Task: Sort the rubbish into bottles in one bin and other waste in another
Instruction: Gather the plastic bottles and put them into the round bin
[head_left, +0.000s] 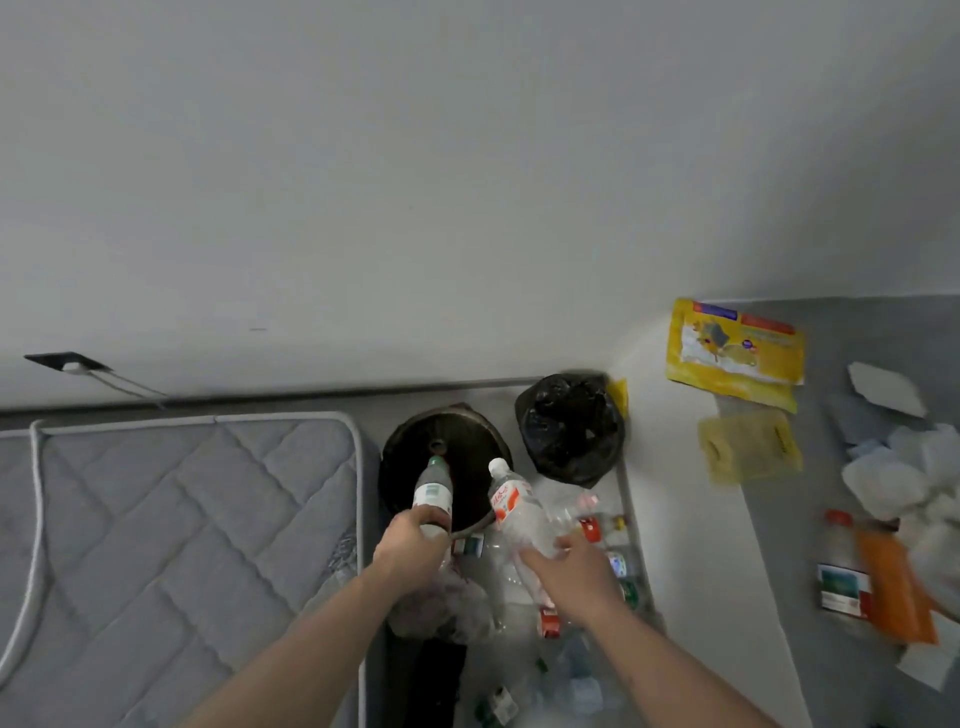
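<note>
My left hand grips a clear bottle with a green cap by its base, holding it over the dark round bin. My right hand grips a larger clear bottle with a white cap and orange label, its neck pointing at the same bin. A second bin lined with a black bag stands just to the right. Below my hands lies a heap of several plastic bottles on the floor.
A grey quilted mattress fills the left. On the right lie a yellow packet, a pale yellow bag, crumpled white paper and plastic, an orange wrapper and a bottle with a red cap. A wall rises behind.
</note>
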